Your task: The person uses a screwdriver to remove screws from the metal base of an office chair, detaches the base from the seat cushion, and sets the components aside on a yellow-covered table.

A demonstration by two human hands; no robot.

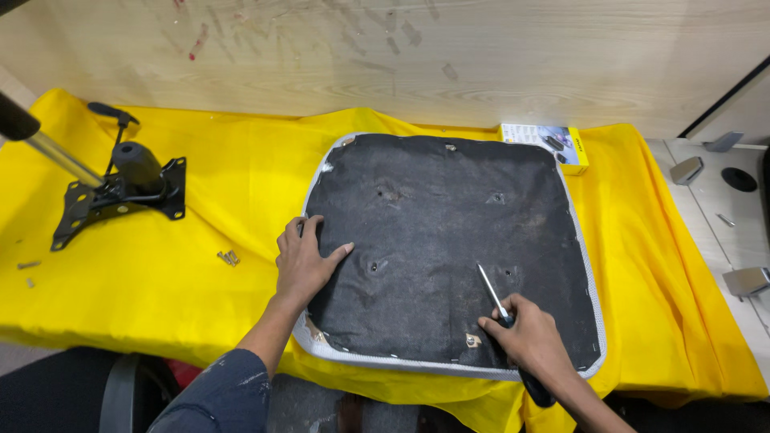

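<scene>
An upturned chair seat (449, 200) with a black fabric underside and grey edging lies on a yellow cloth (208, 184). My left hand (303, 258) rests flat on the seat's left edge, fingers spread. My right hand (525, 337) grips a black-handled screwdriver (491, 293) near the seat's front right; its metal shaft points up and left over the fabric. Several screw holes show in the black underside.
A black chair tilt mechanism (120, 192) with a gas-lift cylinder (48, 144) lies at the far left. Loose screws (228, 257) sit on the cloth left of the seat. A yellow box (549, 144) stands behind the seat. Metal brackets (746, 281) lie on the grey surface at right.
</scene>
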